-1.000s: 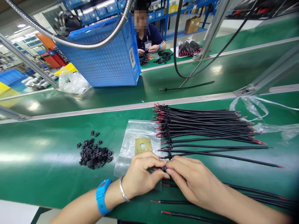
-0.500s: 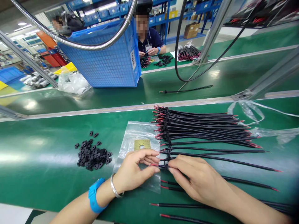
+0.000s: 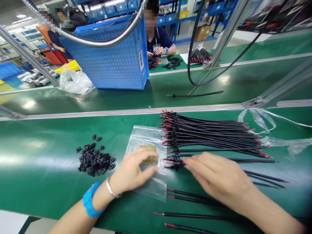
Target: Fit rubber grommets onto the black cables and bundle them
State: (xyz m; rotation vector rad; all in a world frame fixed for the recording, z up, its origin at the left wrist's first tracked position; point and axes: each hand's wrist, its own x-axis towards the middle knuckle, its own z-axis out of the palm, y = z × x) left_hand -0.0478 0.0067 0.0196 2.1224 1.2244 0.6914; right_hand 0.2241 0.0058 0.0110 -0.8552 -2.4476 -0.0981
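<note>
My left hand (image 3: 134,170) is open, thumb and fingers apart, above a clear plastic bag (image 3: 156,187). Under its fingertips a yellowish flat plate (image 3: 151,160) lies at the bag. The fingers of my right hand (image 3: 216,177) press together at the black clip end of a black cable (image 3: 179,164) with red wire tips. That cable lies at the near side of a row of black cables (image 3: 212,131), which have similar black pieces near their left ends. Left of the bag is a pile of small black plastic pieces (image 3: 96,159).
Several loose cables (image 3: 195,215) lie nearer me. Beyond the metal rail (image 3: 122,112) stand a blue crate (image 3: 112,61) and a single cable (image 3: 207,93). A co-worker (image 3: 162,39) sits across. A black cord (image 3: 191,65) and metal hose (image 3: 109,43) hang overhead.
My left hand has let go of the cable's wire end and drawn back left, opening. My right hand has moved slightly up with the cable, laying it against the row.
</note>
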